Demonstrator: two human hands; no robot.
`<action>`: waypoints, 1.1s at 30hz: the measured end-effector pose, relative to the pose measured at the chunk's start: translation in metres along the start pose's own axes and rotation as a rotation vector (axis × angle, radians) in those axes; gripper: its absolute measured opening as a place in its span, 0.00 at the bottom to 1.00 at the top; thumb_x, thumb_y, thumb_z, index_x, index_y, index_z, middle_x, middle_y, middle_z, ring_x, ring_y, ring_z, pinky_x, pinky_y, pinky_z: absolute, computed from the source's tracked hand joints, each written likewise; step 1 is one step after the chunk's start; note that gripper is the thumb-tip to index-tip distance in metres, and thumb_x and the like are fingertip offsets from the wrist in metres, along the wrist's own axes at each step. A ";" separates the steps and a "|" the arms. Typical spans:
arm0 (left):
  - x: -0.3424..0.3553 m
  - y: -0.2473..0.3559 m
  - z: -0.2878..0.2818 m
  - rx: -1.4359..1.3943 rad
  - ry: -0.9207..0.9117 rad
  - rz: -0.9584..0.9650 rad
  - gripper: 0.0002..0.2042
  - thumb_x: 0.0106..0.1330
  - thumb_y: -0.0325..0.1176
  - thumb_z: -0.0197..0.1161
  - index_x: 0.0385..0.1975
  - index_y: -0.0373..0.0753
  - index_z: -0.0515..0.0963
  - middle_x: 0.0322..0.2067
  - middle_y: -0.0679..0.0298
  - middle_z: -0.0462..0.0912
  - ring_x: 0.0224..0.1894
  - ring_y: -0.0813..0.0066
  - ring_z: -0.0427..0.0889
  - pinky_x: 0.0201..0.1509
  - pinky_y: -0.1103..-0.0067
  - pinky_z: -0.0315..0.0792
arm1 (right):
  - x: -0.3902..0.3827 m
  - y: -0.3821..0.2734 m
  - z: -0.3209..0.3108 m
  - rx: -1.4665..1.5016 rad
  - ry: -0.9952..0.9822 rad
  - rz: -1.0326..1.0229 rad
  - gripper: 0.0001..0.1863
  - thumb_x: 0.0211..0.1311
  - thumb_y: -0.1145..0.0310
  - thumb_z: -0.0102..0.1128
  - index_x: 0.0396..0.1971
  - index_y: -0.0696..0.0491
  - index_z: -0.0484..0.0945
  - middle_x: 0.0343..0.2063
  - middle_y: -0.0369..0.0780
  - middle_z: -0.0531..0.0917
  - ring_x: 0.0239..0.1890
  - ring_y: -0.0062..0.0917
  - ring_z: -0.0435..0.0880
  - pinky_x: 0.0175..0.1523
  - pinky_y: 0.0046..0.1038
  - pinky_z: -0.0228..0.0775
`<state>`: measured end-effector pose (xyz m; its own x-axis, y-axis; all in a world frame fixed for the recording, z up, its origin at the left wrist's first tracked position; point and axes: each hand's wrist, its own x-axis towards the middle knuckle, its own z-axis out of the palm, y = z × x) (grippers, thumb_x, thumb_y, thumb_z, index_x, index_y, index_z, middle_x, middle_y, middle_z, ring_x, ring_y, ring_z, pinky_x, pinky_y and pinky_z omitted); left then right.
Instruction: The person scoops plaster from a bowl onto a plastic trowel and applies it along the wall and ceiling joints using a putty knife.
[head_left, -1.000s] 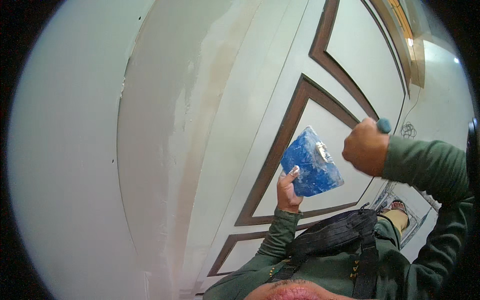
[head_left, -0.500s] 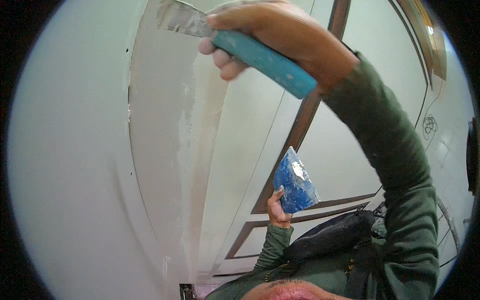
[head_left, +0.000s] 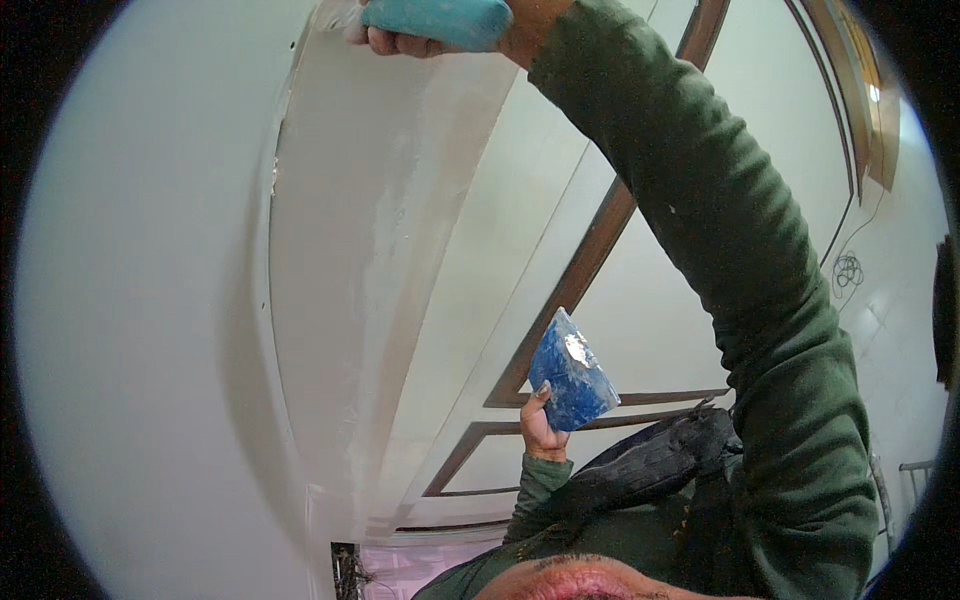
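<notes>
My right hand [head_left: 405, 42] is raised at the top of the view, its fingers wrapped round the turquoise handle of a putty knife [head_left: 440, 20]. Only a little of the blade shows, close to the seam at the far left of the panel; the picture's upper edge cuts off the rest. Lower down, my left hand [head_left: 543, 430] grips a blue, smeared putty board [head_left: 572, 378] by its edge, thumb on the face. A lump of white putty [head_left: 577, 350] sticks to the board. Pale smooth patches of filler [head_left: 395, 220] run along the beige panel.
A white wall [head_left: 150, 300] curves along the left, meeting the panel at a ragged crack. Brown wood trim [head_left: 585, 265] crosses white panels on the right. A coil of thin wire [head_left: 848, 268] hangs at far right. A dark bag [head_left: 650, 455] lies against my body.
My right hand with the putty knife has moved up and left, toward the seam by the wall. The left hand and the board have shifted slightly left and down in view.
</notes>
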<state>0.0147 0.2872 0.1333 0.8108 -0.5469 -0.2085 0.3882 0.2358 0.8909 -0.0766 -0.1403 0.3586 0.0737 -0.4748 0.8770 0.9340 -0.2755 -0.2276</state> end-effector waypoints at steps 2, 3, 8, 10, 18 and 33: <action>0.000 -0.003 -0.002 0.004 -0.010 0.006 0.19 0.62 0.30 0.59 0.53 0.33 0.70 0.46 0.55 0.79 0.47 0.59 0.80 0.53 0.61 0.75 | 0.008 0.003 -0.009 -0.668 -0.039 -0.408 0.09 0.58 0.68 0.59 0.34 0.58 0.79 0.30 0.43 0.82 0.30 0.29 0.81 0.36 0.29 0.75; -0.001 -0.002 -0.006 -0.015 -0.020 0.013 0.20 0.62 0.29 0.59 0.53 0.32 0.69 0.48 0.54 0.78 0.49 0.57 0.79 0.55 0.60 0.73 | 0.014 0.002 -0.008 -0.641 -0.083 -0.296 0.08 0.56 0.68 0.62 0.32 0.57 0.80 0.28 0.42 0.82 0.29 0.29 0.81 0.36 0.30 0.74; 0.008 -0.011 -0.021 -0.055 -0.019 -0.017 0.20 0.62 0.29 0.59 0.54 0.31 0.69 0.50 0.53 0.77 0.51 0.57 0.77 0.58 0.59 0.71 | 0.050 0.026 -0.015 -0.491 -0.135 -0.321 0.09 0.55 0.68 0.64 0.29 0.58 0.80 0.24 0.38 0.82 0.24 0.25 0.77 0.31 0.28 0.72; 0.002 -0.007 -0.013 -0.046 -0.020 -0.018 0.20 0.62 0.31 0.60 0.54 0.34 0.69 0.48 0.55 0.78 0.51 0.58 0.77 0.57 0.59 0.71 | 0.054 0.013 -0.012 -0.518 -0.169 -0.379 0.07 0.55 0.70 0.63 0.28 0.58 0.80 0.24 0.38 0.81 0.24 0.24 0.77 0.30 0.27 0.71; -0.005 -0.006 0.000 -0.008 0.008 0.044 0.21 0.61 0.30 0.60 0.54 0.32 0.69 0.50 0.55 0.78 0.52 0.58 0.77 0.59 0.60 0.70 | 0.108 0.020 -0.027 -0.808 -0.375 -0.404 0.06 0.58 0.72 0.58 0.24 0.57 0.79 0.22 0.40 0.80 0.25 0.24 0.78 0.27 0.25 0.68; -0.004 -0.006 -0.013 -0.030 0.094 -0.032 0.20 0.63 0.30 0.58 0.54 0.33 0.70 0.49 0.55 0.78 0.50 0.58 0.78 0.57 0.60 0.71 | 0.032 0.021 -0.021 -0.424 -0.194 0.215 0.11 0.52 0.69 0.58 0.32 0.59 0.82 0.26 0.40 0.81 0.27 0.26 0.77 0.34 0.28 0.71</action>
<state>0.0153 0.2986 0.1233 0.8350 -0.4768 -0.2746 0.4260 0.2446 0.8710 -0.0618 -0.1785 0.3731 0.3498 -0.4051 0.8447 0.6695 -0.5226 -0.5279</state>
